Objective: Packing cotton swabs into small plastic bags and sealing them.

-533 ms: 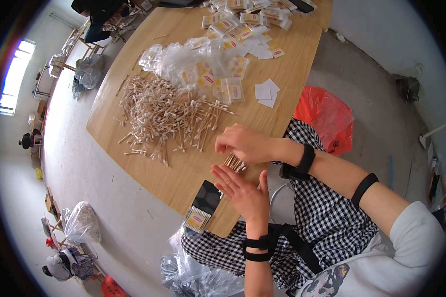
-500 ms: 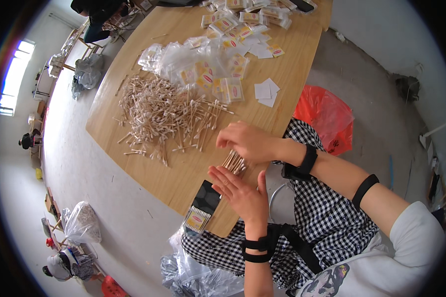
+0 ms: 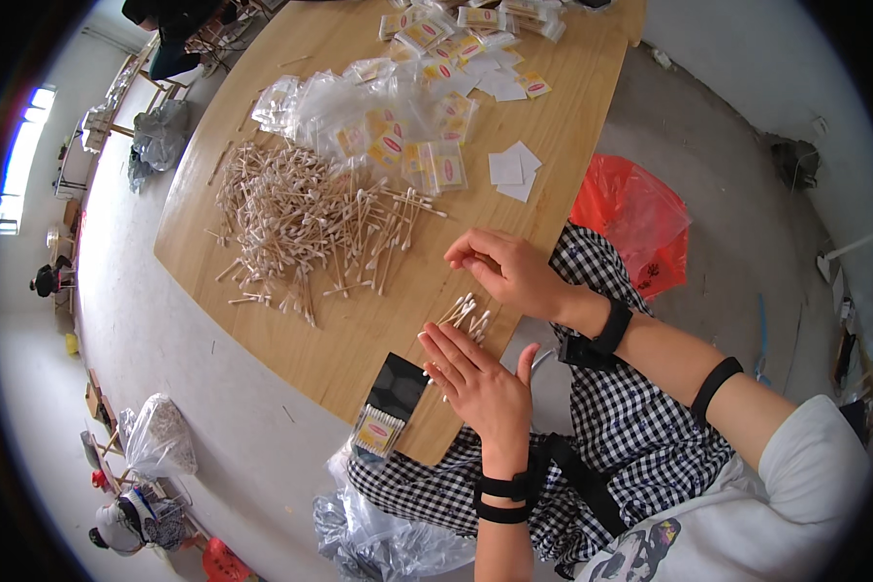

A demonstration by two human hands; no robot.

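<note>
My left hand (image 3: 480,386) lies flat with its fingers stretched out and thumb apart, palm down on a small bunch of cotton swabs (image 3: 468,315) near the table's front edge. The swab tips stick out on both sides of it. Just beyond, my right hand (image 3: 514,275) hovers with its fingers curled in; whatever is in them, if anything, is hidden. A large loose heap of cotton swabs (image 3: 291,218) with white tips and pale sticks spreads to the left. A filled swab packet (image 3: 378,430) with a yellow and white label lies at the table corner beside a black flat object (image 3: 398,386).
Clear plastic bags (image 3: 344,107) and labelled packets (image 3: 440,167) lie behind the heap, with white paper cards (image 3: 514,167) to their right. More filled packets (image 3: 427,34) are piled at the far end. A red plastic bag (image 3: 630,218) stands right of the wooden table (image 3: 310,364).
My right hand has moved slightly right and away from the small bunch, uncovering more swab tips. My left hand has moved slightly down and right, still flat. The view has shifted a little.
</note>
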